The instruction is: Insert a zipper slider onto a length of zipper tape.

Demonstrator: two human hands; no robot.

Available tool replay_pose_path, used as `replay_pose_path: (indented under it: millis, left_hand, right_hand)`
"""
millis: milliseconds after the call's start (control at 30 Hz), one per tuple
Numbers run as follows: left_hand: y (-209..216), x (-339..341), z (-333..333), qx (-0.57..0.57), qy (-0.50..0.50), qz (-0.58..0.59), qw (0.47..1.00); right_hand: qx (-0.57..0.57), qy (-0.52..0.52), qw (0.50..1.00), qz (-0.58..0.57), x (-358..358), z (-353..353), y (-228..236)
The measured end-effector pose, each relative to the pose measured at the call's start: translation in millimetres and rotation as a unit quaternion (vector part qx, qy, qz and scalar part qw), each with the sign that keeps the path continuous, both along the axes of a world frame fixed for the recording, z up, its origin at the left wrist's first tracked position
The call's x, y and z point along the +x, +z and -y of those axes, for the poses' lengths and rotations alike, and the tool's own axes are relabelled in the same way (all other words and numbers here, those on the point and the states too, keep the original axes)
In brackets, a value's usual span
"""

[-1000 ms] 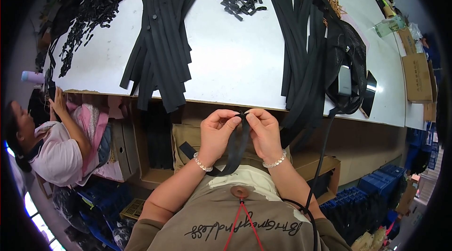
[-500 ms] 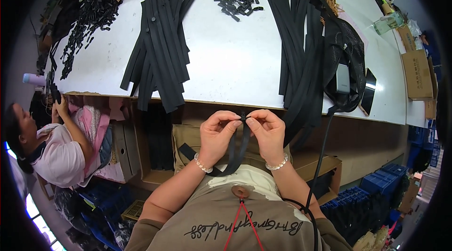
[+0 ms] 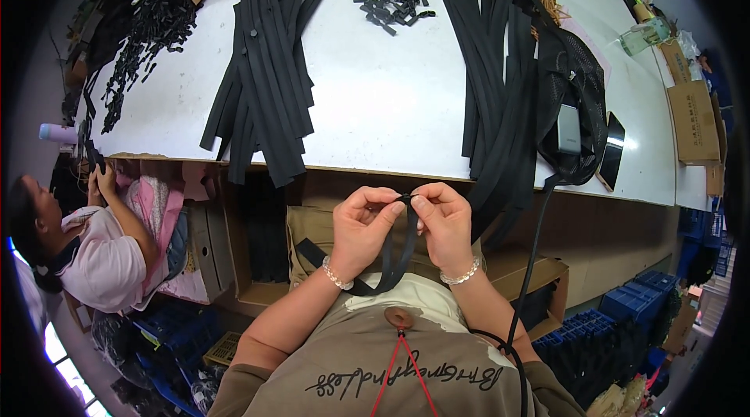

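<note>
Pinched fingers of my left hand point(image 3: 361, 223) and my right hand point(image 3: 444, 225) meet in front of the table edge. Between them they hold one end of a black fabric strip point(image 3: 394, 264), with a small black piece point(image 3: 405, 198) at the fingertips that is too small to make out. From there the strip hangs in a loop toward my lap, and its other end point(image 3: 311, 251) sticks out beyond my left wrist. A stack of similar black strips point(image 3: 262, 89) lies ahead to the left, another stack point(image 3: 492, 81) to the right.
Small black parts point(image 3: 391, 7) lie on the white table point(image 3: 383, 104), with a larger heap point(image 3: 160, 18) at far left. A black mesh bag point(image 3: 574, 81), a phone point(image 3: 612, 155) and a cable point(image 3: 531, 261) are on the right. Another person point(image 3: 98, 257) sits left.
My fingertips have shifted slightly around the small black piece. The hanging loop of the strip has swung a little to the right. My grip stays in the same place.
</note>
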State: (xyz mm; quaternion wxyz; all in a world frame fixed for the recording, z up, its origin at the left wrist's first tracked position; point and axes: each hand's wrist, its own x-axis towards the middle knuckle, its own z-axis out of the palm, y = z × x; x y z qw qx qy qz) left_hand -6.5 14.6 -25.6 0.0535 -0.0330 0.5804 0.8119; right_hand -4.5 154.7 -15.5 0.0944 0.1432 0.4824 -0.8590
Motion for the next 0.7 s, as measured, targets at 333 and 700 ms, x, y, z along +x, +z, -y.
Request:
replay_pose_path:
  millis: [333, 700]
  left_hand:
    - [-10.3, -4.3, 2.6, 0.047, -0.014, 0.114, 0.992]
    - [-10.3, -18.4, -2.7, 0.153, -0.007, 0.257, 0.954]
  right_hand:
    - [-0.051, -0.009, 0.998, 0.047, -1.5, 4.4, -14.2]
    - [-0.178, -0.034, 0.973, 0.141, -10.9, 13.6, -29.6]
